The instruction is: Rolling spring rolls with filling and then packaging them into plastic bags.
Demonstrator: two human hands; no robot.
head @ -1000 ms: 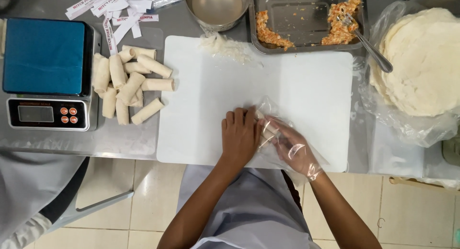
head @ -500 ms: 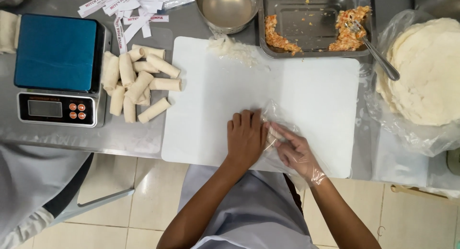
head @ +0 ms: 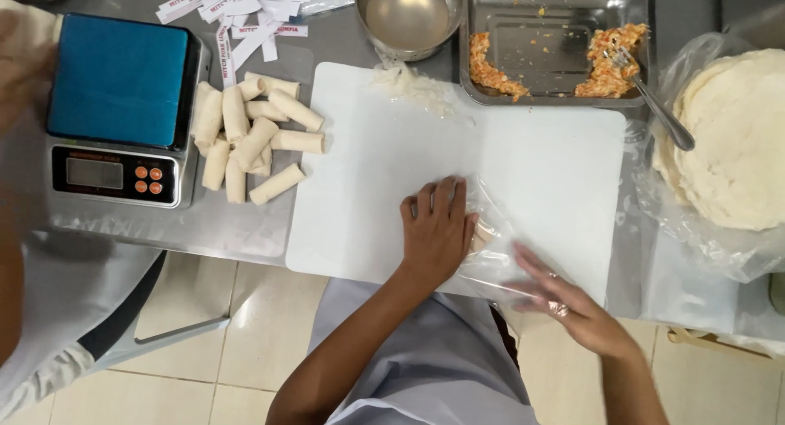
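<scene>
The left hand (head: 435,237) lies flat, fingers together, pressing a half-rolled spring roll (head: 481,233) on the white cutting board (head: 368,179) near its front edge. The right hand (head: 572,306), open with fingers spread, holds nothing and hovers beside the thin wrapper sheet (head: 499,261). Finished rolls (head: 249,139) are piled on the bench (head: 204,229) beside a blue-topped scale (head: 118,106).
</scene>
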